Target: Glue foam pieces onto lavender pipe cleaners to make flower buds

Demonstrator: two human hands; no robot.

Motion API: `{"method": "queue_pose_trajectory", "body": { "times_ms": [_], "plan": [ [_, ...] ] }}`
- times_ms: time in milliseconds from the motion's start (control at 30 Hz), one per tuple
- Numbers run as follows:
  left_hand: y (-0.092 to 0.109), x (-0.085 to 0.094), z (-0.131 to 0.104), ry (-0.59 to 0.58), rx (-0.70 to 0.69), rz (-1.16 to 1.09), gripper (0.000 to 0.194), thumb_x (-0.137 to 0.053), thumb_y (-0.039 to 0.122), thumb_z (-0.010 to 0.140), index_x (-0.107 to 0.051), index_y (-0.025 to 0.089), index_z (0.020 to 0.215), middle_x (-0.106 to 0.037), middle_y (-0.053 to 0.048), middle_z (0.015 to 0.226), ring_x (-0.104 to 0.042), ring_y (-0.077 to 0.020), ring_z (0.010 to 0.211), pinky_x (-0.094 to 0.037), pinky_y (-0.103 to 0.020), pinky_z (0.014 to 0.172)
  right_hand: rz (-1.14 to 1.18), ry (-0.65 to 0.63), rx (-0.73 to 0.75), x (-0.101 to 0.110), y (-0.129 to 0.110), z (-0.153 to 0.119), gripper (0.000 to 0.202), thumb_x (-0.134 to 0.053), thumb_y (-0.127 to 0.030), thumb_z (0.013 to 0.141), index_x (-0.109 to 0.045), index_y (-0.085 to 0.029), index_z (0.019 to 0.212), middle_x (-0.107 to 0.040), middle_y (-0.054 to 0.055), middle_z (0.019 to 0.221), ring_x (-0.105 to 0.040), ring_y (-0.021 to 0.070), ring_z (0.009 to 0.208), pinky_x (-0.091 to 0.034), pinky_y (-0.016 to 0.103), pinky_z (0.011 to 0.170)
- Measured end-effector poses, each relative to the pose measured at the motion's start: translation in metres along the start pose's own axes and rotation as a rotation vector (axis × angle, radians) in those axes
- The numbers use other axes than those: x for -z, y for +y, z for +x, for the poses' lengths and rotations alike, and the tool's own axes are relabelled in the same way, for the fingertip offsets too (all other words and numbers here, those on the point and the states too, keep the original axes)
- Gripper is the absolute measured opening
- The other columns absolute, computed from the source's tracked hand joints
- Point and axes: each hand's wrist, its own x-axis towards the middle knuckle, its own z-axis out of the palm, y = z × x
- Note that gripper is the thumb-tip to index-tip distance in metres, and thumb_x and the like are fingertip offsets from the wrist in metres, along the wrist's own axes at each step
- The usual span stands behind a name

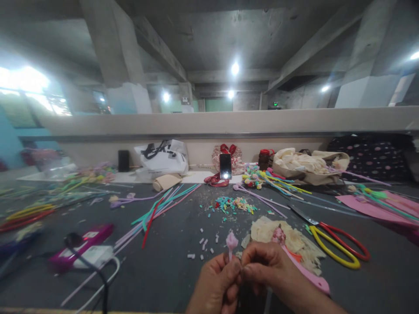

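My left hand (218,281) is closed around the thin stem of a small lilac flower bud (231,239), which points upward. Fingertips of my right hand (266,268) are pinched together right beside the left thumb, below the bud; whatever they hold is hidden. Behind the right hand lies a crumpled cream cloth (258,229). A pink tool (314,279), possibly a glue gun, rests on it with an orange part showing, partly covered by that hand. Short lilac cut pieces (204,244) are scattered just left of the bud.
Scissors (337,244) with red and yellow handles lie at right. Mid-table is a heap of coloured bits (234,204). Lilac and teal strips (163,207) lie left, near a magenta power strip (94,240) with cables. A phone (225,166) stands at the back.
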Motion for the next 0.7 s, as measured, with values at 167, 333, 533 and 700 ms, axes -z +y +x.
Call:
{"method": "queue_pose_trajectory", "body": {
  "times_ms": [167,333,533,700],
  "plan": [
    [-0.003,0.003,-0.002,-0.042,0.009,-0.007,0.037,-0.065,0.048,0.056,-0.046,0.017,0.059,-0.034,0.011,0.031,-0.017,0.0013,0.023,-0.01,-0.014,0.028,0.038,-0.063,-0.045,0.0,0.001,-0.001,0.019,-0.063,-0.032,0.067,-0.059,-0.013,0.069,-0.053,-0.004,0.051,-0.046,0.0055,0.042,-0.035,0.016,0.043],
    [-0.006,0.009,0.001,0.011,-0.036,0.039,0.039,-0.064,0.05,0.056,-0.045,0.017,0.058,-0.035,0.011,0.031,-0.019,0.0007,0.024,-0.011,-0.014,0.03,-0.044,0.016,-0.058,-0.005,0.004,0.005,0.022,-0.065,-0.034,0.063,-0.058,-0.013,0.064,-0.052,-0.004,0.046,-0.045,0.0052,0.035,-0.032,0.015,0.036],
    [-0.009,0.008,0.002,0.065,-0.051,0.013,0.036,-0.068,0.046,0.054,-0.047,0.016,0.06,-0.036,0.011,0.032,-0.02,0.0006,0.026,-0.01,-0.015,0.03,-0.14,0.127,-0.049,0.0,0.013,0.01,0.022,-0.064,-0.035,0.063,-0.056,-0.014,0.061,-0.049,-0.007,0.041,-0.045,0.0053,0.033,-0.032,0.014,0.034],
    [-0.008,0.005,0.002,0.045,-0.036,-0.009,0.039,-0.069,0.047,0.05,-0.048,0.016,0.058,-0.036,0.011,0.032,-0.02,0.0005,0.026,-0.01,-0.015,0.03,-0.103,0.134,-0.032,-0.002,0.011,0.007,0.018,-0.064,-0.03,0.065,-0.056,-0.014,0.061,-0.05,-0.006,0.044,-0.044,0.0048,0.037,-0.032,0.014,0.036]
  ]
}}
